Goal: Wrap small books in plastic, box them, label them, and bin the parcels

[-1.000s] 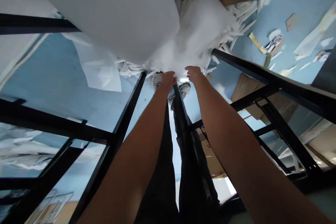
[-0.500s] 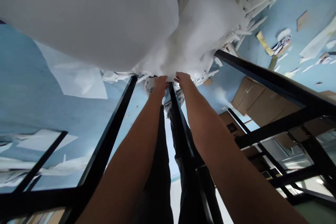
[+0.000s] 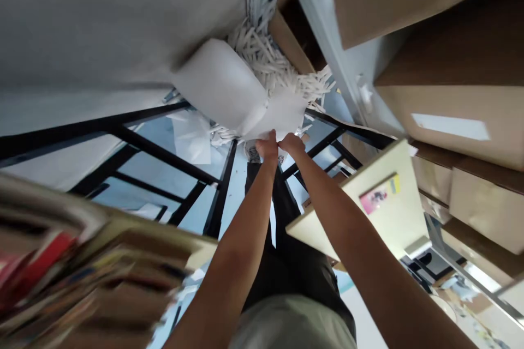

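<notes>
Both arms stretched down, left hand (image 3: 267, 148) and right hand (image 3: 291, 144) side by side — each grip clenched on the lower edge of a white foam sheet (image 3: 229, 90). Sheet hanging above black frame bars (image 3: 159, 152), beside shredded strips (image 3: 282, 68) — boxes (image 3: 446, 87) at right.

Evenly daylit, soft shadows only. Heavily motion-blurred at lower left over the stacked books (image 3: 82, 278); wide-angle bending toward edges; sharpest near centre.
</notes>
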Action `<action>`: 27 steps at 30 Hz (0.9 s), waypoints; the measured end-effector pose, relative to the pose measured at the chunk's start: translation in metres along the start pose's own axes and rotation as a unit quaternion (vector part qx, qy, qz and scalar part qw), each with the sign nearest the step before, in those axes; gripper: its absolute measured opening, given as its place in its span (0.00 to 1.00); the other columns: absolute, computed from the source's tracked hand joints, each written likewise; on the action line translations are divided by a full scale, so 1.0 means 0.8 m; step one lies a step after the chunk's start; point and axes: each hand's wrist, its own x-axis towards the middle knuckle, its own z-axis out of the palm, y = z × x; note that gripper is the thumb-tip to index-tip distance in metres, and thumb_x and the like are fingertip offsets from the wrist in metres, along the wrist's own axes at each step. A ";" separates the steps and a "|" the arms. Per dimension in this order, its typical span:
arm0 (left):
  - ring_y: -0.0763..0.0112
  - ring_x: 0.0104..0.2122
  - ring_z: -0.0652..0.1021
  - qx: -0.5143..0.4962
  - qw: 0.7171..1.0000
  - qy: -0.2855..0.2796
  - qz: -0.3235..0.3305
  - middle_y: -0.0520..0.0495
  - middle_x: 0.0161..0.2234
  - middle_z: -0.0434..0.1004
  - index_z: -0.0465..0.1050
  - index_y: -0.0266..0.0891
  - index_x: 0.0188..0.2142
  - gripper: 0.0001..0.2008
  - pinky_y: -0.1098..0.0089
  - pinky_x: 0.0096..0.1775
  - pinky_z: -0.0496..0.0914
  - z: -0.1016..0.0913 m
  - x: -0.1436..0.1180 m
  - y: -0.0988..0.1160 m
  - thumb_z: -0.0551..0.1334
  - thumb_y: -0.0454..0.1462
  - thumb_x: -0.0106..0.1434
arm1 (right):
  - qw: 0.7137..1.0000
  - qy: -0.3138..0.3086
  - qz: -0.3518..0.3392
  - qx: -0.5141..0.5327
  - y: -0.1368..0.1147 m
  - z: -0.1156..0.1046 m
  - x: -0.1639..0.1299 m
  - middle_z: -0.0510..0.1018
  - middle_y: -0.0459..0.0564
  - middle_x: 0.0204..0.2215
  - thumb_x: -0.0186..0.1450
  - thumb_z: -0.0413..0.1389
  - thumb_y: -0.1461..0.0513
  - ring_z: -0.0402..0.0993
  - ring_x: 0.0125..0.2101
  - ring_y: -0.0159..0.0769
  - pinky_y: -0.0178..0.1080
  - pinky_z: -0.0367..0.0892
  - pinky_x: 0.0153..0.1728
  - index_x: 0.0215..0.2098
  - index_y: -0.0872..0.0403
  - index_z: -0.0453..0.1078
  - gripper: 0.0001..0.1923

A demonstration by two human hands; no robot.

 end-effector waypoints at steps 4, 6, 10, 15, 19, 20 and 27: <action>0.60 0.55 0.90 -0.169 0.984 -0.054 0.018 0.40 0.54 0.89 0.81 0.38 0.48 0.07 0.67 0.53 0.85 -0.032 -0.153 0.067 0.66 0.39 0.77 | 0.994 0.093 -0.040 -0.028 0.027 -0.110 -0.137 0.76 0.80 0.71 0.82 0.60 0.52 0.79 0.70 0.65 0.59 0.77 0.69 0.73 0.68 0.70 0.32; 0.61 0.57 0.90 -0.252 0.962 -0.101 -0.001 0.41 0.55 0.89 0.81 0.39 0.48 0.07 0.68 0.55 0.85 -0.052 -0.233 0.086 0.64 0.37 0.77 | 0.998 0.042 -0.035 0.027 0.054 -0.158 -0.198 0.85 0.78 0.59 0.83 0.57 0.43 0.88 0.58 0.65 0.59 0.82 0.61 0.63 0.67 0.78 0.34; 0.57 0.62 0.88 -0.264 0.944 -0.196 0.016 0.40 0.54 0.89 0.82 0.38 0.53 0.10 0.65 0.58 0.85 -0.089 -0.388 0.083 0.62 0.36 0.80 | 0.967 -0.039 -0.013 0.250 0.125 -0.227 -0.304 0.85 0.58 0.31 0.78 0.62 0.38 0.86 0.33 0.49 0.47 0.83 0.39 0.39 0.57 0.81 0.30; 0.53 0.65 0.85 -0.083 0.926 -0.332 0.158 0.42 0.59 0.89 0.82 0.41 0.62 0.16 0.53 0.68 0.82 -0.132 -0.539 0.040 0.62 0.44 0.83 | 0.937 0.093 -0.153 0.299 0.206 -0.289 -0.422 0.69 0.40 0.21 0.70 0.74 0.53 0.67 0.24 0.31 0.35 0.65 0.29 0.26 0.50 0.68 0.24; 0.58 0.56 0.90 0.104 0.707 -0.613 0.338 0.40 0.59 0.90 0.78 0.47 0.69 0.24 0.56 0.58 0.87 -0.206 -0.628 0.042 0.55 0.53 0.87 | 0.912 0.134 -0.231 0.311 0.257 -0.334 -0.504 0.63 0.38 0.21 0.68 0.76 0.53 0.64 0.24 0.29 0.35 0.63 0.27 0.26 0.49 0.63 0.27; 0.60 0.53 0.91 0.123 0.630 -0.657 0.395 0.40 0.60 0.90 0.76 0.47 0.72 0.24 0.60 0.52 0.88 -0.229 -0.645 0.048 0.56 0.52 0.87 | 0.910 0.140 -0.242 0.307 0.268 -0.343 -0.521 0.63 0.38 0.21 0.68 0.76 0.52 0.63 0.23 0.28 0.35 0.63 0.27 0.26 0.49 0.64 0.27; 0.40 0.77 0.74 0.307 0.325 -0.378 0.811 0.38 0.76 0.74 0.67 0.54 0.79 0.39 0.37 0.73 0.74 -0.272 -0.660 0.084 0.75 0.53 0.74 | 0.900 0.096 -0.278 0.323 0.333 -0.349 -0.594 0.69 0.39 0.21 0.69 0.77 0.50 0.65 0.24 0.28 0.35 0.58 0.25 0.29 0.51 0.72 0.24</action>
